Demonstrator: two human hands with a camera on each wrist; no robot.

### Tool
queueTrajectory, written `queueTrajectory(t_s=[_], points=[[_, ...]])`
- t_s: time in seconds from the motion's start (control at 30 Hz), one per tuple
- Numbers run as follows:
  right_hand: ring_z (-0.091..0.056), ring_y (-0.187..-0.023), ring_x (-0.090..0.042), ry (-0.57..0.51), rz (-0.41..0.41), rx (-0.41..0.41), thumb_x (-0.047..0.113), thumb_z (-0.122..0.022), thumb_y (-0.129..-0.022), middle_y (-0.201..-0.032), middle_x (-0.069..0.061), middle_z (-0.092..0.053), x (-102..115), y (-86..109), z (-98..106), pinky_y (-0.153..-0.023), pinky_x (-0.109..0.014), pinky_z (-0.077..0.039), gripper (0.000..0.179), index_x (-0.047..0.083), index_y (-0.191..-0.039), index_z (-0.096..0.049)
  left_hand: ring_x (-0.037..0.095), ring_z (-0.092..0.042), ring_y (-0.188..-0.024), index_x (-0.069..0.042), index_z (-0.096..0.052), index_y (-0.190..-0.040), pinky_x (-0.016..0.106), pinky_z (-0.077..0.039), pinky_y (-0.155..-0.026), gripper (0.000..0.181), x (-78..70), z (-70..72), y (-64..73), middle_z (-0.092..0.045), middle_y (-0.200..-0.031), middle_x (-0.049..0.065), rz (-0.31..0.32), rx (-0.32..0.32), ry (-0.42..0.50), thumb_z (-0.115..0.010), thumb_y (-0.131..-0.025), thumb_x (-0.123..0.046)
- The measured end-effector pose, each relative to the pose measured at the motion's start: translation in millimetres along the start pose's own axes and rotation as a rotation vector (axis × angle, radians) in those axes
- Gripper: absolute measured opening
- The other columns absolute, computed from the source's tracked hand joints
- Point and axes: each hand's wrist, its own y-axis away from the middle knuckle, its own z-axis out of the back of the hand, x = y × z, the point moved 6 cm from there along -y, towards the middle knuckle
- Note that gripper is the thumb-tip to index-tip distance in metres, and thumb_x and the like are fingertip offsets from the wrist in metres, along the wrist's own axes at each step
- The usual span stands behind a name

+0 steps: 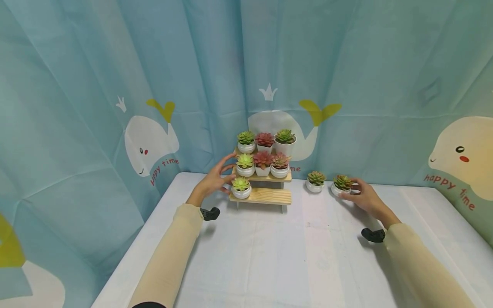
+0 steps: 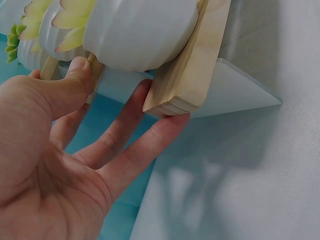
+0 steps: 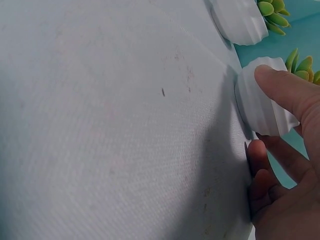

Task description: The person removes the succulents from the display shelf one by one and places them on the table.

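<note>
A three-tier wooden plant stand (image 1: 269, 196) holds several small potted succulents. My left hand (image 1: 213, 179) is at its left end, fingers spread and mostly straight. In the left wrist view, the thumb touches the end of the middle board (image 2: 94, 75), and two fingertips touch the end of the bottom board (image 2: 185, 90). A yellow-green succulent in a white pot (image 1: 241, 192) sits on that board's left end. To the stand's right, my right hand (image 1: 363, 196) grips a succulent in a ribbed white pot (image 3: 257, 100), thumb in front, at the tabletop.
Another green succulent in a white pot (image 1: 315, 186) stands on the white tabletop (image 1: 277, 256) between the stand and my right hand. Succulents fill the middle and top tiers. A blue curtain (image 1: 215, 64) with whale prints hangs close behind the table.
</note>
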Motion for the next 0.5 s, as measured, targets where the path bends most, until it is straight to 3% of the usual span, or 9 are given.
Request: queueTrajectory(t_s=[0.3, 0.5], points=[[-0.039, -0.136, -0.056, -0.001, 0.011, 0.009, 0.035, -0.076, -0.096, -0.15, -0.04, -0.035, -0.4, -0.7, 1.2, -0.107, -0.064, -0.04, 0.089, -0.01, -0.154, -0.025, 0.041, -0.065, -0.112, -0.042, -0.023, -0.163, 0.048, -0.062, -0.067, 0.076, 0.5, 0.1, -1.6, -0.025, -0.168, 0.012, 0.003, 0.001, -0.003, -0.06, -0.105, -0.01], [-0.036, -0.138, -0.056, 0.034, -0.019, 0.06, 0.042, -0.076, -0.095, -0.151, -0.04, -0.033, 1.1, 0.0, 4.4, -0.108, -0.067, -0.036, 0.095, -0.008, -0.155, -0.022, 0.041, -0.065, -0.113, -0.041, -0.023, -0.163, 0.049, -0.061, -0.066, 0.076, 1.1, 0.7, -2.4, -0.025, -0.167, 0.013, 0.001, 0.003, -0.003, -0.06, -0.105, -0.009]])
